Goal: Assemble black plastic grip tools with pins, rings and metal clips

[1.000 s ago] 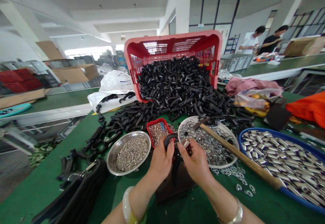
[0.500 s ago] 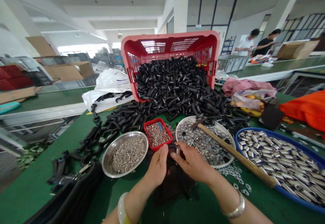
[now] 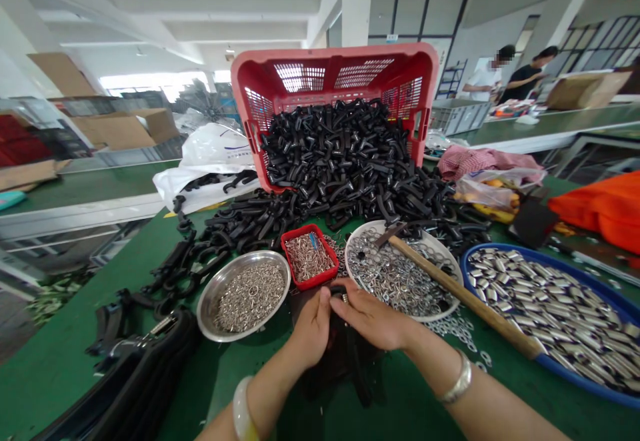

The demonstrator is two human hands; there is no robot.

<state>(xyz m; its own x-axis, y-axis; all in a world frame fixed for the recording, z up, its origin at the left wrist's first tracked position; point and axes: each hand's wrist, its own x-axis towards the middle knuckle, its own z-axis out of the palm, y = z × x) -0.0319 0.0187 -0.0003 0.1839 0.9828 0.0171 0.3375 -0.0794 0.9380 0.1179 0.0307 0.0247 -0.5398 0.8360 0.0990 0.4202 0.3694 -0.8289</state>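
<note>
Left hand (image 3: 311,329) and right hand (image 3: 376,317): fingers grip a black part (image 3: 358,374). Steel bowl (image 3: 207,314), toward left edge of tabletop (image 3: 410,394), holds metal pieces (image 3: 250,297); red crate (image 3: 330,55), black handles (image 3: 340,154).

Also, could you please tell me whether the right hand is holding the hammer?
No, the hammer lies across the white tray, apart from the right hand, which is on a black part.

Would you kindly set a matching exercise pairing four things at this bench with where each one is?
1. Hammer
2. Small red tray
3. Blue tray
4. Black part

A. In the left hand and right hand
B. Just right of the white tray
C. Across the white tray
D. Between metal bowl and white tray

Pairs: 1-C, 2-D, 3-B, 4-A
</note>
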